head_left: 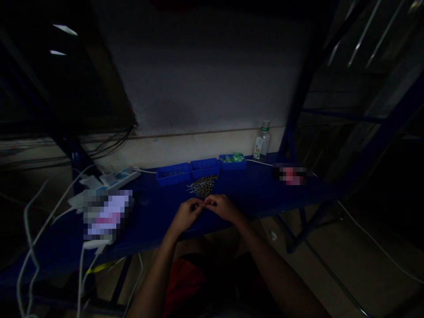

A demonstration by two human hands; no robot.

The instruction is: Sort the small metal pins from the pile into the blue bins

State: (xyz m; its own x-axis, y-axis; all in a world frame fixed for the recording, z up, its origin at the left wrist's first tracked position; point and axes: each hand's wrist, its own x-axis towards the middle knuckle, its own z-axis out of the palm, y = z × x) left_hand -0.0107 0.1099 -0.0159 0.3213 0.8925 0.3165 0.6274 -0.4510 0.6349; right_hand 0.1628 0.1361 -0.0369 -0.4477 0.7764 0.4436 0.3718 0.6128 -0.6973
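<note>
Both my hands meet over the front part of a dark blue table [265,190]. My left hand [186,215] and my right hand [222,206] have their fingers curled, fingertips pinched together where they touch. What they pinch is too small and dark to name. Just beyond them lies a heap of small metal parts [202,185]. Behind the heap stand three small blue trays [172,173], [205,168], [232,161]; the rightmost holds green pieces.
A white power strip [116,178] with white cables lies at the table's left, near a blurred object [106,213]. A clear bottle with a green cap [262,142] stands by the wall. Another blurred object [291,174] lies at the right. Blue shelf frames stand on both sides.
</note>
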